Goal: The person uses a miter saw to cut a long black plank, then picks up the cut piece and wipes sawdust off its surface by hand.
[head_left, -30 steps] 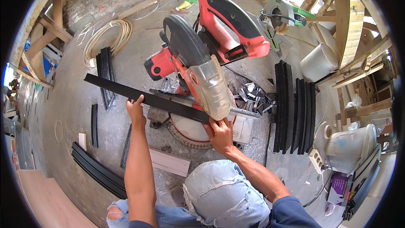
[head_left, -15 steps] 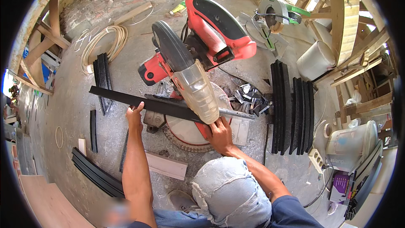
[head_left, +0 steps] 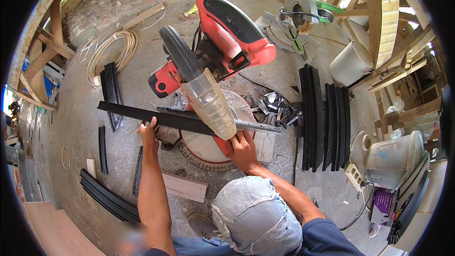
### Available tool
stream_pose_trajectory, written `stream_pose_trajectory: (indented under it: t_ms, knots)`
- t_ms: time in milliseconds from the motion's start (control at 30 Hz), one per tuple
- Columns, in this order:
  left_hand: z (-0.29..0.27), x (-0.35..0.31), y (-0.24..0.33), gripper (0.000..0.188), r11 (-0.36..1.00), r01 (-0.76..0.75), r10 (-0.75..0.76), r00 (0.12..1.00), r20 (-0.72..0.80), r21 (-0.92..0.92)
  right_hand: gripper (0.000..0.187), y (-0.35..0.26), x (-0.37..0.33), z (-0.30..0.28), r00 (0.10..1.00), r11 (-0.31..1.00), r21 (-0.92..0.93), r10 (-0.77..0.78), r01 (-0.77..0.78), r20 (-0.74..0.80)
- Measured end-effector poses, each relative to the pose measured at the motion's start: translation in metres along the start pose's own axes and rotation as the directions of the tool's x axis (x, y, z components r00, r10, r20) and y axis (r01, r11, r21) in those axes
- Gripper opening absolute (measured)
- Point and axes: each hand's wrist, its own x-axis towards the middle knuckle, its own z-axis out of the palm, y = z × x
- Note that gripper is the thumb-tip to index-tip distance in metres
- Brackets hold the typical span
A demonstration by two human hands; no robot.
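A long black metal profile (head_left: 182,124) lies across the bed of a red and black miter saw (head_left: 232,33), its left part jutting past the base. My left hand (head_left: 149,135) grips it left of the saw, thumb on the upper side and fingers beneath. By the profile's right end, my right hand (head_left: 244,151) presses with bent fingers, close to the lower tip of the clear blade guard (head_left: 211,104). That guard hides part of the profile and the right fingertips. The saw head is raised, tilted above the round turntable (head_left: 199,147).
Black profiles (head_left: 310,118) lie stacked at right, near offcuts (head_left: 272,106). More black profiles (head_left: 109,199) rest at lower left. A hose coil (head_left: 113,57), green miter saw (head_left: 303,16), white buckets (head_left: 395,156) and power strip (head_left: 353,176) surround the work.
The view has shifted slightly, so the saw appears farther left. Both hands and the black profile keep about the same place on the saw.
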Motion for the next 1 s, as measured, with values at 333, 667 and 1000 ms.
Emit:
stream_pose_trajectory:
  t_ms: [333,667,1000]
  knots:
    - [-0.005,0.006,-0.009,0.054,1.000,-0.032,0.031,0.999,-0.024,0.000,0.029,-0.002,-0.001,0.002,1.000,1.000,-0.021,0.003,-0.003,0.002]
    - [0.007,-0.008,0.003,0.065,0.999,-0.028,0.027,0.999,-0.017,-0.020,0.029,-0.001,-0.001,0.002,1.000,1.000,-0.018,0.005,-0.005,0.006]
    - [0.000,-0.003,-0.004,0.074,0.999,-0.043,0.043,0.999,-0.021,-0.018,0.029,-0.004,0.000,0.002,1.000,0.999,-0.037,0.009,-0.008,0.020]
